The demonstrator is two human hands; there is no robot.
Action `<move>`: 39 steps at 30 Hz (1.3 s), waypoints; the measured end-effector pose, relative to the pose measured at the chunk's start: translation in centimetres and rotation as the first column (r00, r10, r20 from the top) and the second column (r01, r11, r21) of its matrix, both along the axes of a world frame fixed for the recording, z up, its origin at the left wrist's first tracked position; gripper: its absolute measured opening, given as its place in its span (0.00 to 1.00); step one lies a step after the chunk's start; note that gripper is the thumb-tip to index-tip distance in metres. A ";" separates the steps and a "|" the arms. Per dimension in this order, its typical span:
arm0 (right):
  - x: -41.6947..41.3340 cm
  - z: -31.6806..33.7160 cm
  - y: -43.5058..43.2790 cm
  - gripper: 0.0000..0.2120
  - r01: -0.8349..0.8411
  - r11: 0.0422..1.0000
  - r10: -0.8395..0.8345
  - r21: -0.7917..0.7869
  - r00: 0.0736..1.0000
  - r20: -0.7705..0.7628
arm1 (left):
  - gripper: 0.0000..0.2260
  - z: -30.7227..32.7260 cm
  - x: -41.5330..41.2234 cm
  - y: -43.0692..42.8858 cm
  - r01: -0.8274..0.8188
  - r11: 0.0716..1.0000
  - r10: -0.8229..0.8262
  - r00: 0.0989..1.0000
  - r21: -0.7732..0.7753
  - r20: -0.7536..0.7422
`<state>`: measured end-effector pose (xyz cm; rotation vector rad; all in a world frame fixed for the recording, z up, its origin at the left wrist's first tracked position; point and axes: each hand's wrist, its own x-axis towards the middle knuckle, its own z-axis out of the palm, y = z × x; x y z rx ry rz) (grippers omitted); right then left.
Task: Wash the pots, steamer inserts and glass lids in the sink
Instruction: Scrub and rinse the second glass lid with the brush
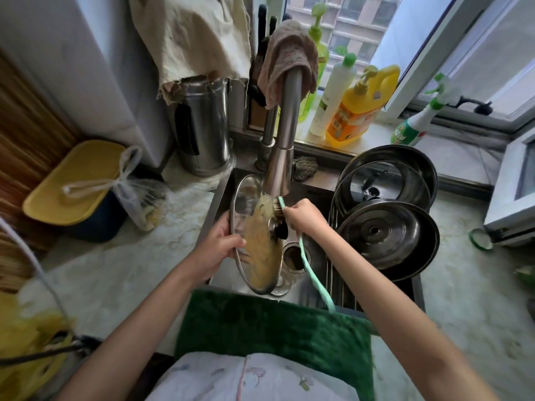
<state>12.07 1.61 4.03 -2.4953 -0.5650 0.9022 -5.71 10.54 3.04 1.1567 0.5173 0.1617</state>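
Left hand grips the rim of a glass lid, fingers clamped on its left edge, thumb on the near face; lid stands tilted on edge over the sink, right under the faucet head. Lid's face is smeared with yellowish suds; its black knob points toward the right-hand fingers. Right hand is wrapped around a brush with a mint-green handle, fingers clamped on it; bristles press on the lid's upper face just left of those fingers, handle trails down toward the body. Sink drain sits below the right hand. Right of the right-hand fingers, steel pots and another glass lid are stacked on a wire rack in the sink. Dish-soap bottles line the windowsill beyond. Left of the left-hand fingers on the tabletop: a tied plastic bag and a yellow-lidded bin.
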 end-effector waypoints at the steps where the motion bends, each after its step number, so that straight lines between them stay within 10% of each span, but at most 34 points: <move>1: 0.2 0.1 0.1 0.10 0.016 0.999 -0.016 -0.031 1.000 -0.015 | 0.13 0.1 0.2 -0.3 -0.003 1.000 0.003 1.000 -0.007 -0.002; 11: -1.9 -0.3 1.3 0.09 0.022 1.000 -0.024 0.020 0.990 0.142 | 0.22 -0.3 1.1 -0.3 -0.007 0.994 0.015 0.997 0.110 -0.077; 24: -6.0 -1.3 -4.3 0.16 -0.292 0.902 0.164 0.318 0.913 0.374 | 0.20 0.4 3.3 1.3 -0.172 0.979 0.170 0.985 -0.113 -0.024; 39: -4.5 -1.8 -5.5 0.19 -0.361 0.922 0.250 0.139 0.830 0.498 | 0.12 0.0 2.7 1.6 -0.338 0.911 0.327 0.941 -0.234 -0.087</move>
